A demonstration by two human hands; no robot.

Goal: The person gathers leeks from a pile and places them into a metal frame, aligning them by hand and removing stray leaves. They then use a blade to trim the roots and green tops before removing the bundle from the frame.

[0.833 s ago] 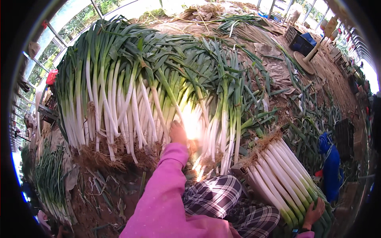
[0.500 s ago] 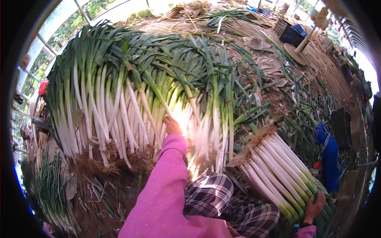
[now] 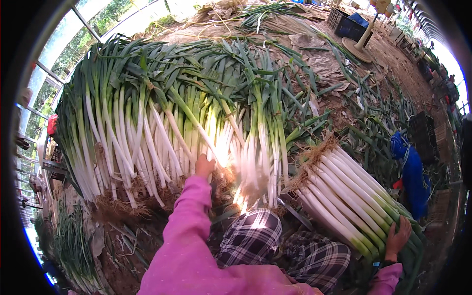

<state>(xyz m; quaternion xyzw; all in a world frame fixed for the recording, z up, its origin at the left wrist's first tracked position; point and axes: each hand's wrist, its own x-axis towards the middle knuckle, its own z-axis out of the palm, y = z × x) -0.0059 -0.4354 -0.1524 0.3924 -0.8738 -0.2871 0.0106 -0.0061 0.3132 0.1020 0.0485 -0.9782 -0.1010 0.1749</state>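
Observation:
Long leeks [image 3: 118, 132] lie side by side in a broad heap before me, dark leaves at the far side, white stalks and brown roots nearer. My left hand [image 3: 204, 167], in a pink sleeve, is at the root end of the heap's middle, its fingers closed on a leek there; part of the stalk is hidden. To the right, a neat bundle of leeks [image 3: 344, 194] slants with its trimmed-looking roots toward the heap. My right hand [image 3: 397, 238] grips that bundle where white turns to green, its fingers over the stalks.
My knees in checked trousers [image 3: 253, 236] are between heap and bundle, beside a grey metal bar [image 3: 295, 214]. A blue cloth-like bundle [image 3: 412, 182] and dark crate [image 3: 424, 137] stand at right. More thin green stalks [image 3: 73, 246] lie at left; a round-based stand [image 3: 358, 49] is far right.
My left hand has moved nearer to me, down toward the leek roots. My right hand stays on the bundle. The view has shifted slightly.

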